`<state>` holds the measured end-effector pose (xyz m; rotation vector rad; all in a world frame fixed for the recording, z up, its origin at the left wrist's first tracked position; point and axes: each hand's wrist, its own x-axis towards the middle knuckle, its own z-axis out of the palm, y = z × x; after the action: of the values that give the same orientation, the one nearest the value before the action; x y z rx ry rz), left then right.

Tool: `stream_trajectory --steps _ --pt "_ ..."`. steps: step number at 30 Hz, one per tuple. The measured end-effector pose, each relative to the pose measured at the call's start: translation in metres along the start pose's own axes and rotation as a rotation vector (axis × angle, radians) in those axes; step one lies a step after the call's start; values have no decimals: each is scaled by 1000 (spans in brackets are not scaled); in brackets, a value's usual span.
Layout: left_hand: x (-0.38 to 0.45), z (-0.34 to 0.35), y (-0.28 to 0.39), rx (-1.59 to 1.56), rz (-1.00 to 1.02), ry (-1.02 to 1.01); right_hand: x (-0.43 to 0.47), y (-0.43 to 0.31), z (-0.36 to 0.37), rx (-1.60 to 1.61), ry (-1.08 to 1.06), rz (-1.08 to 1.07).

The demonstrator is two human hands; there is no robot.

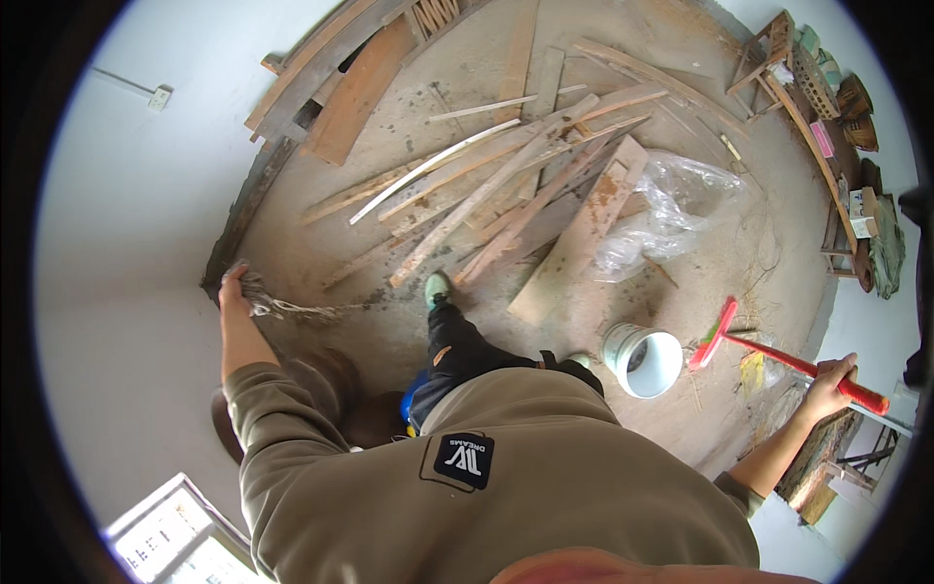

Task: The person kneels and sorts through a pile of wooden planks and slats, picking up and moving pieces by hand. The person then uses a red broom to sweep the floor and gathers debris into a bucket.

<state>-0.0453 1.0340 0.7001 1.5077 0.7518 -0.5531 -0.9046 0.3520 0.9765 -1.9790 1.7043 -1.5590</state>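
Out at the left, my left hand (232, 290) is closed around a tangled bundle of pale cord (259, 293). Loose strands trail from it to the right, near the foot of the wall. At the far right my right hand (829, 388) grips the red handle of a broom (777, 353). The broom's red head, with some green on it, points inward over the floor beside a white plastic bucket (620, 352). A pale pole (886, 422) passes close to my right hand; whether I hold it too, I cannot tell.
Several wooden boards and battens (503, 179) lie piled on the concrete floor ahead. Crumpled clear plastic sheeting (668, 212) lies against them. More planks (365, 87) lean along the left wall. A wooden bench (810, 139) with baskets and boxes stands at right.
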Motion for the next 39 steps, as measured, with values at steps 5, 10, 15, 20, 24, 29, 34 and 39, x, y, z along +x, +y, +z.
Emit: stream_trajectory --steps 5,10,15,20,24,29,34,39 --pt "116 135 66 193 92 -134 -57 -107 73 100 -22 -107" --pt "130 371 188 344 433 -286 -106 -189 78 -119 -105 -389" --pt "84 535 314 147 471 -605 -146 -253 50 -111 -53 -304" --pt "73 574 367 -23 541 -594 -154 -276 51 49 -164 -239" --pt "106 520 337 119 541 -332 -163 -277 57 73 -130 -216" --pt "172 399 258 184 413 -107 -176 -264 74 47 -81 -190" --pt "202 244 203 105 231 -101 -175 -240 110 102 -33 -107" --pt "178 100 198 -86 145 -162 -174 -217 142 310 -114 -14"
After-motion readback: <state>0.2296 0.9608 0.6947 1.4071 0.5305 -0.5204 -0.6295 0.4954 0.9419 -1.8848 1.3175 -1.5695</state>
